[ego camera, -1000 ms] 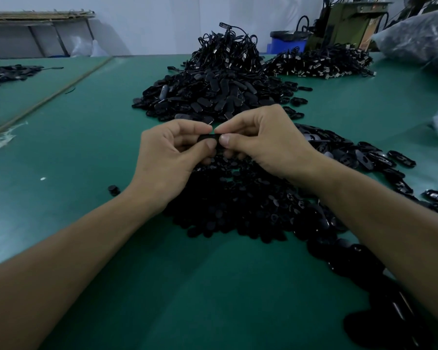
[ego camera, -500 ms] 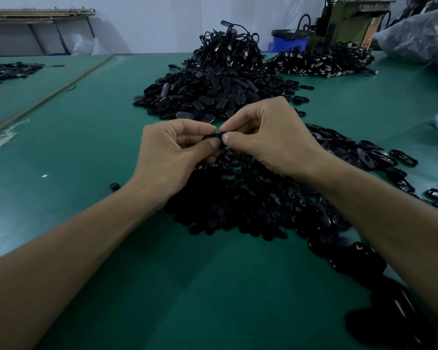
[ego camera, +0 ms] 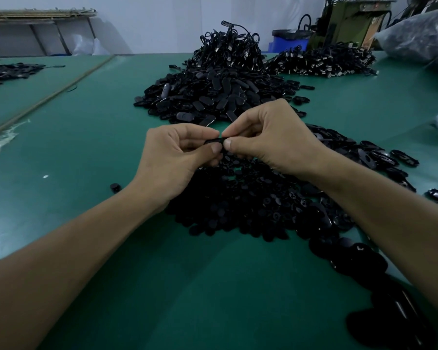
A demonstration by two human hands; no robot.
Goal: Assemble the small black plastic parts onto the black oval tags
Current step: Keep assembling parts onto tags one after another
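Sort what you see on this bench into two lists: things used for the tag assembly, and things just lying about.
In use: left hand, right hand, black piece pinched between them, near pile of small parts, oval tags.
Lying about: cable heap, blue bin, plastic bag.

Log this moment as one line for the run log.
stage: assembling | left hand: pinching black piece | right hand: pinching same piece | position: above near parts pile | table: green

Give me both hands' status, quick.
Left hand: closed, pinching one end of a small black piece.
Right hand: closed, pinching the other end of that same piece.
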